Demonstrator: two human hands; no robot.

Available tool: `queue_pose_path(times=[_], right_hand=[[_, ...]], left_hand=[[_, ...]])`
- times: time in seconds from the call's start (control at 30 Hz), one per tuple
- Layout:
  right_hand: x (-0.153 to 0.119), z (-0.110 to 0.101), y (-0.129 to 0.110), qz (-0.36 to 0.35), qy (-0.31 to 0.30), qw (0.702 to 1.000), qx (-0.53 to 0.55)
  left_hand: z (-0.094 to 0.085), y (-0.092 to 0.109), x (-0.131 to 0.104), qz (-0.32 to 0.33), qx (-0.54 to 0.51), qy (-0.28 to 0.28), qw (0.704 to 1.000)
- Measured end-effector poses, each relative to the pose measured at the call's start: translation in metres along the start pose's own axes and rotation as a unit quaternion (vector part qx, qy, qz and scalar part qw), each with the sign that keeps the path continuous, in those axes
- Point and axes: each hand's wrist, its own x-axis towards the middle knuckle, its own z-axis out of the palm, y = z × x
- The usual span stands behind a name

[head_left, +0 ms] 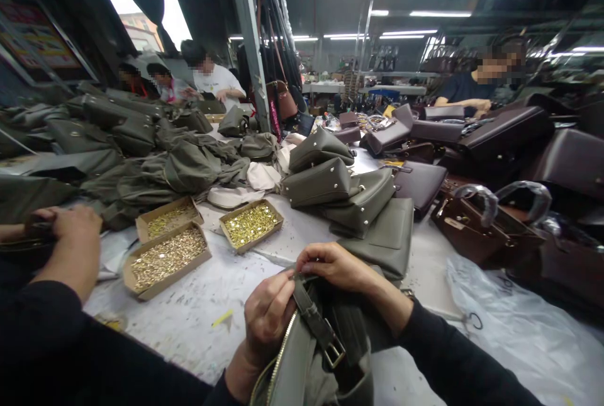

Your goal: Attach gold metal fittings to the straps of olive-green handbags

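Trays [177, 275] of small metal pieces [165, 258] stood on the left part of the table [189, 315], their walls probably preventing spills; bare surface ran toward the near edge. Near it, the left hand [270, 308], fingers closed, pinched the upper end of a strap [321, 328] on a green bag [296, 355]; the right hand [336, 264] pinched it too, seemingly for steadiness. Stacked bags [317, 184] behind and plastic [523, 321] rightward limited room.

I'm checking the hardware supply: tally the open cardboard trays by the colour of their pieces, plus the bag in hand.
Cardboard trays of yellow-gold pieces: 2
Cardboard tray of coppery pieces: 1
Green bag in hand: 1
Total: 4
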Motion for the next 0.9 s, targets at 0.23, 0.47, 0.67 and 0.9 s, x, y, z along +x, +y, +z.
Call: queue_pose_path(times=[0.23,0.47,0.67,0.9], right_hand=[[0.002,0.007,0.003,-0.006,0.013,1.000,0.018],[0.008,0.010,-0.004,0.001,-0.016,1.000,-0.026],[0.006,0.010,-0.001,-0.009,-0.019,0.997,-0.076],[0.008,0.010,-0.003,-0.016,-0.030,0.993,-0.117]], left_hand=[[0.002,0.001,0.000,0.006,-0.023,0.000,1.000],[0.000,0.001,-0.002,0.011,-0.012,0.010,1.000],[0.000,-0.002,-0.006,0.020,-0.016,0.012,1.000],[0.000,-0.004,-0.011,0.033,-0.030,0.007,0.999]])
